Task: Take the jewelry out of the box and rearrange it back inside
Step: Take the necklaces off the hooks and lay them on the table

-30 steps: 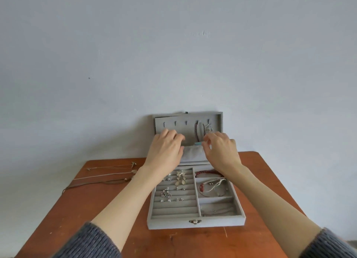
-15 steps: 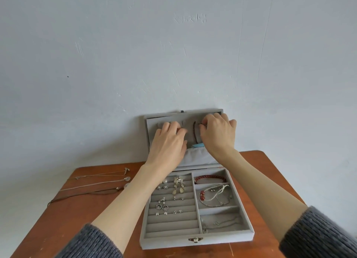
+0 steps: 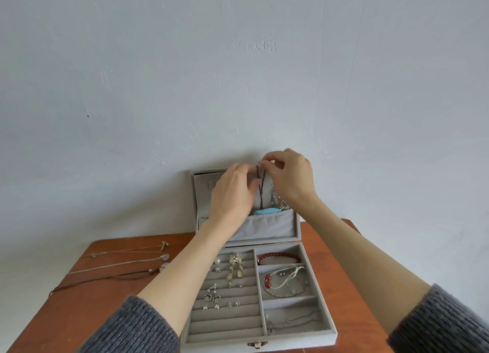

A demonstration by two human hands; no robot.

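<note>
Since a moment ago both my hands have climbed from the pocket up to the top edge of the lid. My right hand (image 3: 288,176) now pinches the top of the dark beaded necklace (image 3: 260,187) between thumb and fingertips, right at the hook row. My left hand (image 3: 232,191) lies just beside it against the lid lining, fingers gently bent toward the same strand; whether they grip the strand or only steady it, I cannot tell.

The necklace hangs straight down below my right fingertips, its lower end tucked into the fabric pocket (image 3: 272,224) of the jewelry box (image 3: 299,338), next to a blue tag and a tangle of silver chain (that one sits under my right wrist). Nearer to me than both hands, the tray holds earrings (image 3: 235,269) in the ring rolls below my left forearm and a red bead bracelet (image 3: 277,257) below my right. Well off to the left of my left hand, three thin necklaces (image 3: 116,264) lie stretched out on the worktop (image 3: 111,313).

I judge this strand light, limp and fine: it will swing and snag easily on the neighbouring chain. The clasp end at the hook is the place to hold it, lifting upward and slowly so the tail slides free of the pocket.
</note>
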